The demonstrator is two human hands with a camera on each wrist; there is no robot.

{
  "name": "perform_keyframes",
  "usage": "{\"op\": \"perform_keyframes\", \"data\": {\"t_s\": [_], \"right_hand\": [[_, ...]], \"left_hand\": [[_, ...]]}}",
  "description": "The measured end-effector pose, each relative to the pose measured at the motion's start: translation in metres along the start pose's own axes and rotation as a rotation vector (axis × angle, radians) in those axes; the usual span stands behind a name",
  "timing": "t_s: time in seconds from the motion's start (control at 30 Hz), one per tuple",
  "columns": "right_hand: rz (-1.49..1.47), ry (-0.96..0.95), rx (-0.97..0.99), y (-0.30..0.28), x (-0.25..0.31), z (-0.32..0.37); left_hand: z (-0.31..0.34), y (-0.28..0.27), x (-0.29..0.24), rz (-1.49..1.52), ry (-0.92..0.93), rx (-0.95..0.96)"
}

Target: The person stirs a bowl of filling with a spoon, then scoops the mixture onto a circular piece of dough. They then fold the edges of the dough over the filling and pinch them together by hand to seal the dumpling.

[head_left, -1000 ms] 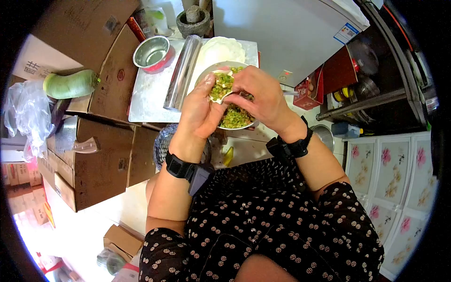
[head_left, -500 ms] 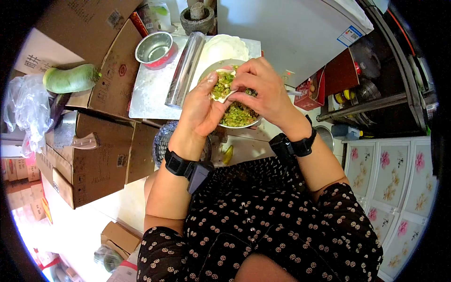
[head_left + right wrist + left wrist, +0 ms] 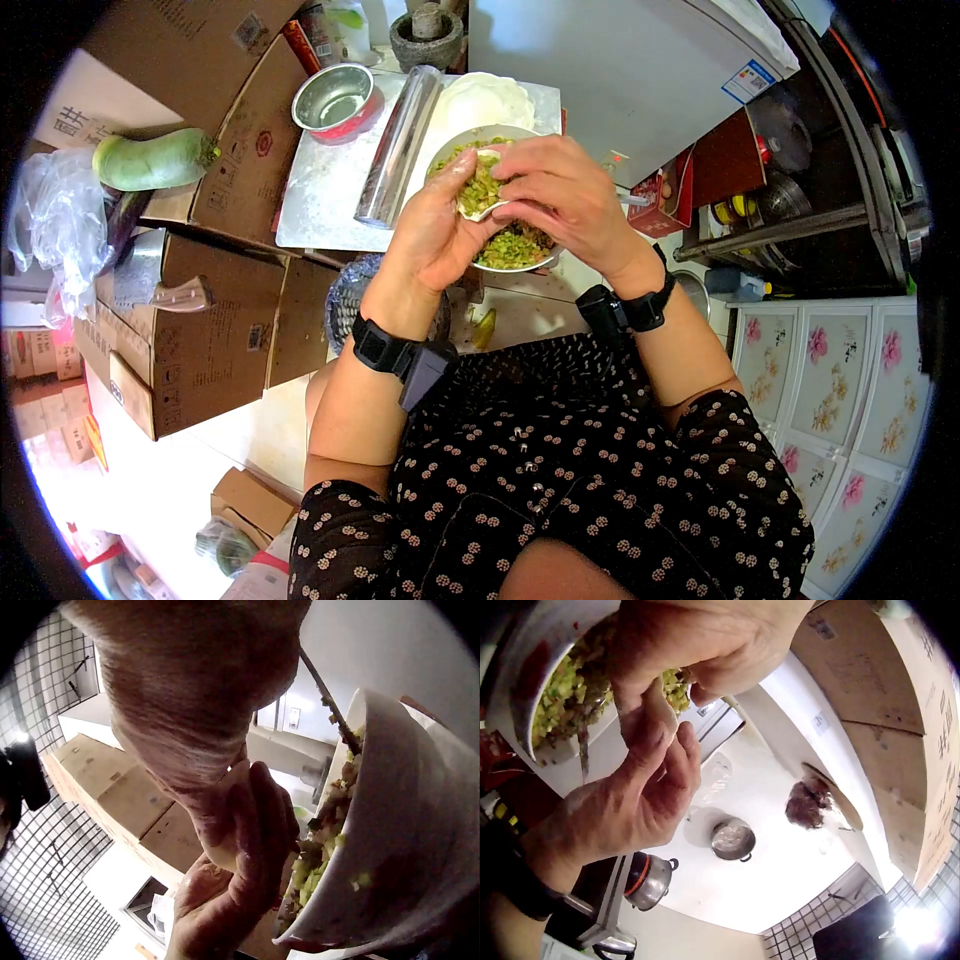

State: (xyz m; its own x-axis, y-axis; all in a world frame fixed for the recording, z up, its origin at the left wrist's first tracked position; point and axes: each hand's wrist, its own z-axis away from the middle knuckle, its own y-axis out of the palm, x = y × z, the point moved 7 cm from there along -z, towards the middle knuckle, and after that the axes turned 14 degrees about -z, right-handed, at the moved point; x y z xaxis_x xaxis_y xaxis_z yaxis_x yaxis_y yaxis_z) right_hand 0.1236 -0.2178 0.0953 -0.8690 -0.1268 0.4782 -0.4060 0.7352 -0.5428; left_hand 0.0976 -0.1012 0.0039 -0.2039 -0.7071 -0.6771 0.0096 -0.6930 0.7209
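Observation:
In the head view my left hand [image 3: 432,240] cradles a dumpling wrapper [image 3: 660,712] heaped with chopped green filling [image 3: 481,188], its thumb along one side. My right hand [image 3: 578,195] pinches the near edge of that wrapper between thumb and fingers. The fold shows pale between both hands in the right wrist view. Right below them is a white bowl [image 3: 405,825] of the same green filling, partly hidden by the hands. A thin utensil handle [image 3: 319,681] sticks out of it. Behind the bowl lie flat round wrappers [image 3: 488,98].
A shiny cylinder [image 3: 400,150] and a metal bowl [image 3: 333,98] with a red outside share the floured board [image 3: 315,215]. Left of it stand cardboard boxes [image 3: 215,330] bearing a green radish [image 3: 150,160] and a cleaver [image 3: 180,294]. A stone mortar [image 3: 425,45] is behind.
The right hand's fingers have spread further over the wrapper, and its near edge is drawn up less as a thin pinched strip. Both hands stay above the bowl; the head view shifts slightly.

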Motion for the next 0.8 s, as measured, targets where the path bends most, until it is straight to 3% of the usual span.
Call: {"op": "perform_keyframes", "data": {"t_s": [0.3,0.8], "right_hand": [[-0.051,0.020,0.002,0.001,0.004,-0.002],[-0.141,0.183,-0.087,-0.004,-0.013,0.001]], "left_hand": [[0.004,0.003,-0.004,-0.316,0.017,-0.110],[0.012,0.010,-0.009,-0.410,0.023,-0.155]]}}
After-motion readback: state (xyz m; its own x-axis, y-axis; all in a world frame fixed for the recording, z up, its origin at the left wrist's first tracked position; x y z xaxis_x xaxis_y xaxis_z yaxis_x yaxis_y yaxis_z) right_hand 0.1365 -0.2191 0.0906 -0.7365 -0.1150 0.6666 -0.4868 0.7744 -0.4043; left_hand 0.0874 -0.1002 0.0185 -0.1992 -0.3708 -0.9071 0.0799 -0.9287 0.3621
